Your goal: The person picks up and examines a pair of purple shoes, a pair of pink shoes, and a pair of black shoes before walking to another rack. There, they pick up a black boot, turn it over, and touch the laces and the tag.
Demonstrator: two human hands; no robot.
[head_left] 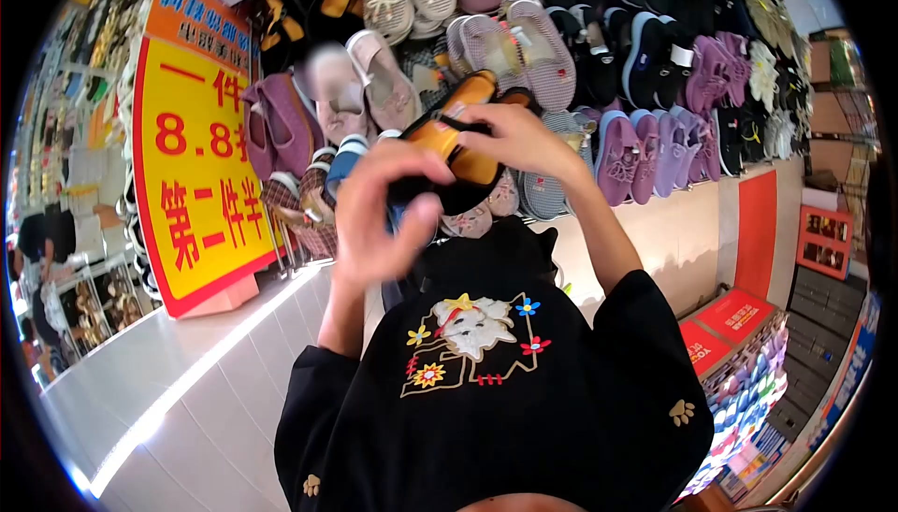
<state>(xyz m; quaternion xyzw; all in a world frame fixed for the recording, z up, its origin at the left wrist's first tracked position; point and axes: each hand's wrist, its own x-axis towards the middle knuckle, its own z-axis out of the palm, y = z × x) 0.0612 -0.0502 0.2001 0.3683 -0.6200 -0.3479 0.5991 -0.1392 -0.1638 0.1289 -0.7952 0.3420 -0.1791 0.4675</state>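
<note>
Holding entry, item one: orange shoes (456, 134) with black trim, kept in both hands at chest height, in front of the shoe display and above the person's black shirt (524, 418).

- Right hand (517, 141): laid over the upper side of the orange shoes, fingers bent and gripping the black edge, with the forearm running down to the sleeve.
- Left hand (382, 215): motion-blurred. Its fingers are curled around the lower, dark end of the same shoes and its thumb is underneath, so it grasps them from below.
- Black shirt: embroidered with a white cat (473, 325) among small flowers, with yellow paw prints at the sleeve and hem.
- Shoe display (599, 63): rows of footwear fill the background directly behind the hands.
  - Pink slip-ons (374, 82) are up and to the left of the held shoes.
  - Striped slippers (528, 49) are just above the held shoes.
  - Purple shoes (645, 152) are to the right, near the right forearm.
  - Black shoes (636, 44) are above the purple shoes.
- Yellow sign (201, 175): red border, red characters and the figure 8.8. It stands at the left of the display, well apart from the hands.
- White tiled floor (187, 400): lower left, crossed by a bright reflected strip.
- Red boxes (730, 320): lower right, stacked over shelves of small packaged goods.
</note>
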